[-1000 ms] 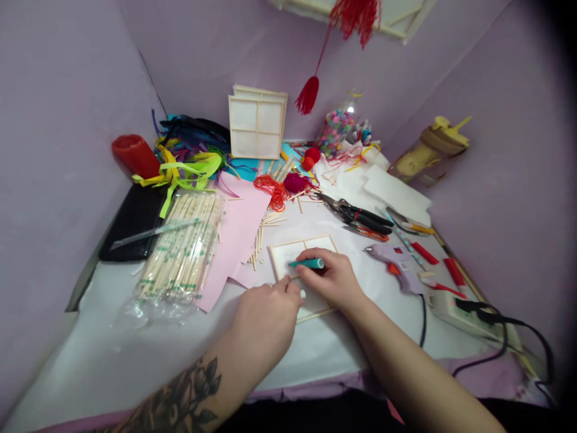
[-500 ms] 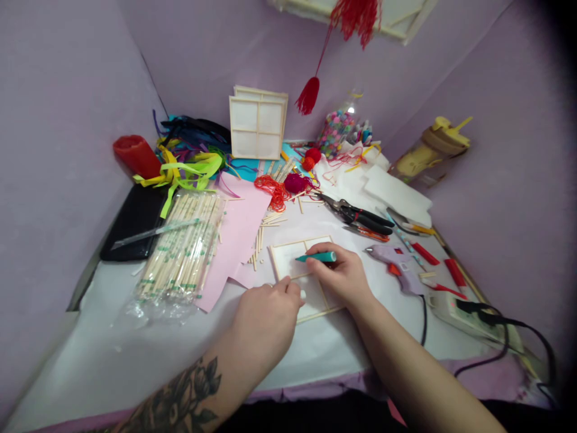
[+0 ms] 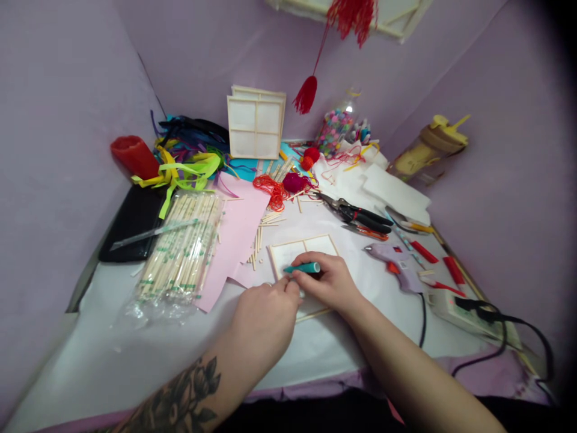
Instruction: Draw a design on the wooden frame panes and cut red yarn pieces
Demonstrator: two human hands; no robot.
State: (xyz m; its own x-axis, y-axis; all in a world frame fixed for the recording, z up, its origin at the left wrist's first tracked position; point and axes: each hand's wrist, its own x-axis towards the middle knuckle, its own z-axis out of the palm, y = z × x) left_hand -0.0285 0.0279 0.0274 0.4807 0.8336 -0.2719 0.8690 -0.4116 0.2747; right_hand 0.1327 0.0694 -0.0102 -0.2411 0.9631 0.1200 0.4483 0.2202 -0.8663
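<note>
The right hand (image 3: 331, 279) has its thumb and fingers clamped on one teal marker (image 3: 309, 268), which slants low over the wood-edged frame (image 3: 321, 244) with its tip pointing left, close to the fingers of the left hand (image 3: 268, 313); whether the tip touches the white pane cannot be told. The left fingers are curled and close together at the frame's left side, one wearing a ring (image 3: 267, 284); a small white piece (image 3: 302, 293) shows beside their tips, but how firmly they grip it cannot be told. That one frame lies flat on the white surface (image 3: 180, 361), just in front of the person and partly under both hands. Two more frames (image 3: 255, 127) stand at the back wall, one overlapping the other, the front one divided into four panes. To the left lie one clear bag of sticks (image 3: 178, 246) and one pink sheet (image 3: 241, 219), while loose sticks (image 3: 258, 243), too many and too small to count, are scattered behind the flat frame. Beyond them sits one magenta yarn ball (image 3: 293, 182), near one tangle of orange-red yarn (image 3: 276, 193). On the right are one black-handled cutter (image 3: 356, 213), one orange-handled tool (image 3: 372, 233) just beside it, one lilac glue gun (image 3: 396, 264) and one power strip (image 3: 464, 316).
</note>
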